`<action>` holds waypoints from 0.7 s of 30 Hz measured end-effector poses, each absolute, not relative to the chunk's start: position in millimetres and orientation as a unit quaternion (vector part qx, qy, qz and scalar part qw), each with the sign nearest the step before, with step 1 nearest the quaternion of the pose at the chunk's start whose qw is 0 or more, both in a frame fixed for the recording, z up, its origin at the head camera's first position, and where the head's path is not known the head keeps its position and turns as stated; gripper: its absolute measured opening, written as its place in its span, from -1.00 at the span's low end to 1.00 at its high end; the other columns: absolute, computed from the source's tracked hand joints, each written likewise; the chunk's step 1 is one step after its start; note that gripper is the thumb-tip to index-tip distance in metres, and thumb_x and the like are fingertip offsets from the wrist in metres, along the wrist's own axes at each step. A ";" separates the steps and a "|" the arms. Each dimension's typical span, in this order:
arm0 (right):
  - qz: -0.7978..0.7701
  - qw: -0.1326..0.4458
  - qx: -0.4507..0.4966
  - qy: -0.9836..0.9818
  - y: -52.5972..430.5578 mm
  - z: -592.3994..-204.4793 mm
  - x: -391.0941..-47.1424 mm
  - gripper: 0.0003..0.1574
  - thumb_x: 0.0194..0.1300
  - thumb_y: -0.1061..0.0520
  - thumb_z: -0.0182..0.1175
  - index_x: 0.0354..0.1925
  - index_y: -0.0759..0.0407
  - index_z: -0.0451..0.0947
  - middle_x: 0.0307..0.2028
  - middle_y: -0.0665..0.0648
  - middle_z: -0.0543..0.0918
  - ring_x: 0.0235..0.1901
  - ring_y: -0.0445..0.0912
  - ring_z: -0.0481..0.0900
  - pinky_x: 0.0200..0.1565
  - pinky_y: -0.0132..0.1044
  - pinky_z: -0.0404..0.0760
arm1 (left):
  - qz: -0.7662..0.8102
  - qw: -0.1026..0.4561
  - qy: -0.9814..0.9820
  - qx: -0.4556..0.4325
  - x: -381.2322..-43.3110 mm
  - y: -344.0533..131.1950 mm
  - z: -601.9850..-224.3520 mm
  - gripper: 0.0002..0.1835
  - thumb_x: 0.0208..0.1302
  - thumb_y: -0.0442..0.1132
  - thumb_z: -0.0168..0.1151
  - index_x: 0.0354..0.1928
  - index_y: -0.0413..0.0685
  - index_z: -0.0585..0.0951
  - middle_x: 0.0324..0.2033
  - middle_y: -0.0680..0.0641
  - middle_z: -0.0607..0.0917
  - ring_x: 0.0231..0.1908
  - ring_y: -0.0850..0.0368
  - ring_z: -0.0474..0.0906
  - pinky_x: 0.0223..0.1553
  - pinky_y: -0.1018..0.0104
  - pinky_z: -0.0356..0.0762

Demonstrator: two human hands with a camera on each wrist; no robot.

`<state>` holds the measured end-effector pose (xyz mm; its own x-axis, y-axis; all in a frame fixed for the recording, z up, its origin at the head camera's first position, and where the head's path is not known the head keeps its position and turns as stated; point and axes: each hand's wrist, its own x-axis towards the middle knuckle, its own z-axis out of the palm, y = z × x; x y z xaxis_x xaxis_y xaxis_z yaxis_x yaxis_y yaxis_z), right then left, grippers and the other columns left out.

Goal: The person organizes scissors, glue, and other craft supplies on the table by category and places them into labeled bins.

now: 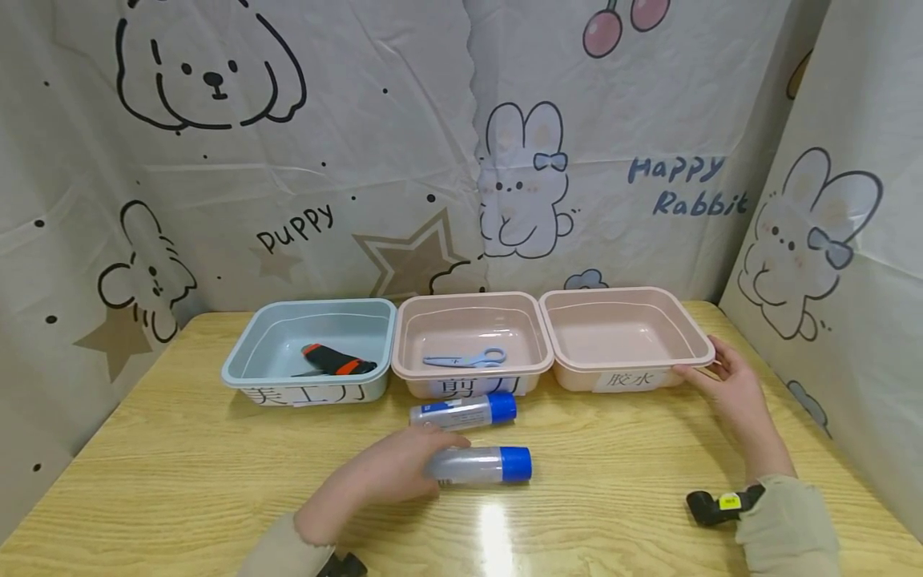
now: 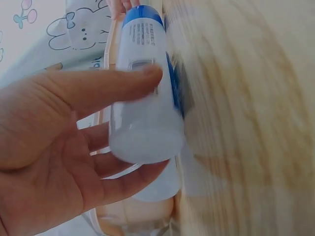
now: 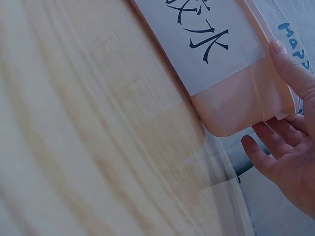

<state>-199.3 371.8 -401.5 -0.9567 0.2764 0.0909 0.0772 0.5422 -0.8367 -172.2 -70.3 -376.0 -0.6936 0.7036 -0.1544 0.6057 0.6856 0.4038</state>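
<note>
My left hand [image 1: 404, 465] is at the front middle of the table, thumb and fingers around a clear glue bottle [image 1: 479, 465] with a blue cap. In the left wrist view, the thumb lies across the printed side of the held glue bottle [image 2: 142, 118]. Just behind it, a second glue bottle [image 1: 461, 412] lies on its side in front of the middle bin. At the right, my right hand [image 1: 735, 389] grips the front right corner of a pink bin [image 1: 630, 378], thumb on the rim and fingers at its side in the right wrist view.
A blue bin [image 1: 238, 373] at the left contains a black and orange utility knife [image 1: 335, 361]. The middle pink bin [image 1: 472, 300] holds blue scissors [image 1: 469, 358]. All three bins stand in a row, labelled in front, with a printed curtain [image 1: 404, 160] behind them.
</note>
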 end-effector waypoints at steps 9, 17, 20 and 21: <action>0.470 0.099 -0.111 -0.870 372.2 -402.3 -199.9 0.13 0.14 -0.18 0.20 0.41 0.18 -0.19 0.33 0.35 0.09 0.24 0.20 0.16 0.02 -0.49 0.42 | 0.191 0.101 0.910 0.354 -175.2 -62.5 -374.7 -0.45 -0.09 -0.35 0.36 0.06 0.02 0.53 -0.04 0.04 0.61 -0.06 0.17 0.50 -0.01 0.22 0.47; 0.470 0.097 -0.109 -0.871 372.9 -401.8 -200.3 0.13 0.14 -0.18 0.20 0.41 0.17 -0.19 0.34 0.35 0.07 0.25 0.21 0.14 0.00 -0.54 0.42 | 0.206 0.047 0.913 0.350 -175.3 -43.4 -365.2 -0.48 -0.01 -0.29 0.34 0.08 0.02 0.52 0.02 0.03 0.59 -0.01 0.12 0.49 -0.02 0.13 0.45; 0.473 0.096 -0.107 -0.869 372.2 -400.9 -200.0 0.13 0.14 -0.17 0.20 0.41 0.19 -0.19 0.33 0.36 0.08 0.24 0.22 0.14 -0.09 -0.64 0.41 | 0.216 0.032 0.911 0.349 -175.6 -35.3 -361.4 -0.49 0.01 -0.27 0.35 0.08 0.04 0.52 0.03 0.04 0.58 0.01 0.14 0.48 -0.01 0.15 0.45; 0.474 0.095 -0.107 -0.869 372.1 -400.9 -200.1 0.13 0.14 -0.17 0.20 0.41 0.19 -0.19 0.33 0.37 0.08 0.24 0.22 0.14 -0.11 -0.66 0.41 | 0.218 0.024 0.910 0.351 -175.8 -32.7 -360.3 -0.49 0.00 -0.27 0.35 0.08 0.04 0.52 0.01 0.05 0.58 0.00 0.15 0.48 -0.01 0.18 0.46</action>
<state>-200.1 372.1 -400.9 -0.9590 0.2760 0.0641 0.0956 0.5284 -0.8436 -175.8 -32.7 -360.3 -0.7518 0.6503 0.1091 0.6290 0.6577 0.4145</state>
